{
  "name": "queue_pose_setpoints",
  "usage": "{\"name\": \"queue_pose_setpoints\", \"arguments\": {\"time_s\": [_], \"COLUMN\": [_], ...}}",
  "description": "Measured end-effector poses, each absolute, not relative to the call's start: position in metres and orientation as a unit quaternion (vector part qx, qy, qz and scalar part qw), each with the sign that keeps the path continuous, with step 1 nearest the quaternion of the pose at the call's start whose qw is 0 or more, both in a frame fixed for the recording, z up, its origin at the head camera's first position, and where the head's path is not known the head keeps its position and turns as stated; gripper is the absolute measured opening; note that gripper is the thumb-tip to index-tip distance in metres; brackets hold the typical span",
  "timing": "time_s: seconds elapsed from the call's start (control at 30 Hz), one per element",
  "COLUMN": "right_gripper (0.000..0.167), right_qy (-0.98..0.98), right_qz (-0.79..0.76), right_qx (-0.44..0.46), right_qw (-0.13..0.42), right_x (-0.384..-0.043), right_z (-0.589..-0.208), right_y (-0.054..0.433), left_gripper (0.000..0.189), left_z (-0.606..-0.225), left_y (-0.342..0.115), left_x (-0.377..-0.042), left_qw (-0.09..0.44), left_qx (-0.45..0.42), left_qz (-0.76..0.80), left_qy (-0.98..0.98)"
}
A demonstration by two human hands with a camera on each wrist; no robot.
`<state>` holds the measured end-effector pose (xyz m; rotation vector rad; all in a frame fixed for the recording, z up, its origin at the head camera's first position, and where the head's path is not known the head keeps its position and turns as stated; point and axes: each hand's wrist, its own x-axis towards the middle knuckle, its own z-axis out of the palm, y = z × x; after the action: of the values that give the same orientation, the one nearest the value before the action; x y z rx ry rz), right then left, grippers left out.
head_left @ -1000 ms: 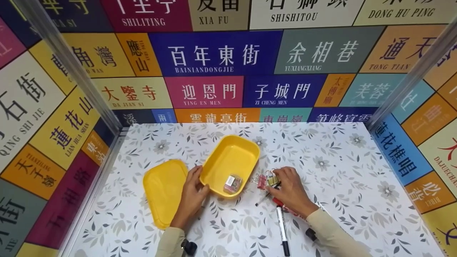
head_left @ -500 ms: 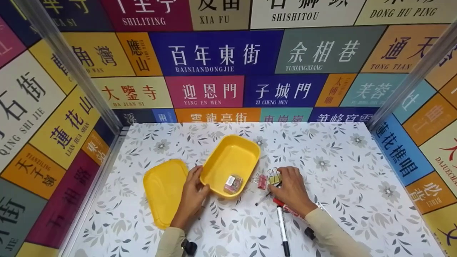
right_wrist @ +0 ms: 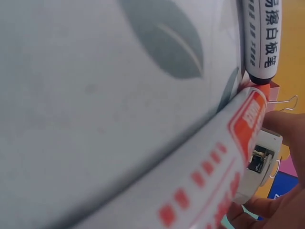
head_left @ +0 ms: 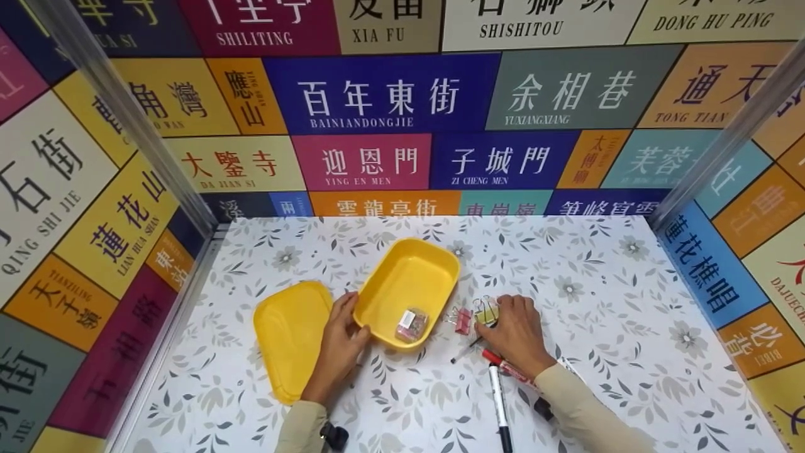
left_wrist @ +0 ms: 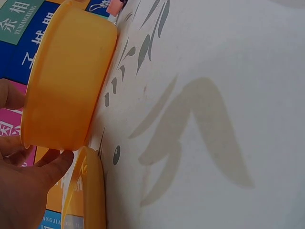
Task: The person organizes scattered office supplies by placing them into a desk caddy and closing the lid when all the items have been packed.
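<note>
My left hand (head_left: 343, 336) holds the near left corner of a yellow plastic box (head_left: 412, 270); fingers lie at its rim in the left wrist view. A small packet (head_left: 412, 324) with a white label lies inside the box. My right hand (head_left: 516, 330) is beside a yellow binder clip (head_left: 485, 311) and a pink binder clip (head_left: 463, 321). In the right wrist view its fingers curl round a small white piece (right_wrist: 259, 164) with a dark opening and metal inside; I cannot tell its kind. From the head that piece is hidden under the hand.
A yellow lid (head_left: 292, 340) lies left of the box. A red marker (head_left: 497, 358) lies partly under my right wrist, with a black-capped whiteboard marker (head_left: 498, 402) in front and a thin dark stick (head_left: 465, 349) nearby. Sign-printed walls (head_left: 390, 94) enclose the floral table (head_left: 597, 314).
My right hand has shifted slightly right and back from over the yellow binder clip, which now shows more. The left hand and the box stay in place.
</note>
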<state>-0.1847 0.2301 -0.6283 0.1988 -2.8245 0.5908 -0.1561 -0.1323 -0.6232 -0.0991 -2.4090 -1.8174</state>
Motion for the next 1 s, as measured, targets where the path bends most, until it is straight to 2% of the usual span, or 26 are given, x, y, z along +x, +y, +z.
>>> {"name": "queue_pose_setpoints", "arguments": {"time_s": [0.43,1.0], "right_gripper": [0.053,0.058], "right_qy": [-0.971,-0.961], "right_qz": [0.219,0.261], "right_qx": [0.038,0.047], "right_qw": [0.086,0.082], "right_x": [-0.1848,-0.1824], "right_z": [-0.6254,-0.6194], "right_y": [0.2292,0.2313], "left_gripper": [0.073,0.072], "left_z": [-0.624,-0.6252], "left_y": [-0.1322,-0.1332], "left_x": [-0.1554,-0.1552], "left_qw": [0.067,0.071], "left_qx": [-0.039,-0.048], "left_qz": [-0.603,-0.604], "left_qy": [-0.794,-0.792]}}
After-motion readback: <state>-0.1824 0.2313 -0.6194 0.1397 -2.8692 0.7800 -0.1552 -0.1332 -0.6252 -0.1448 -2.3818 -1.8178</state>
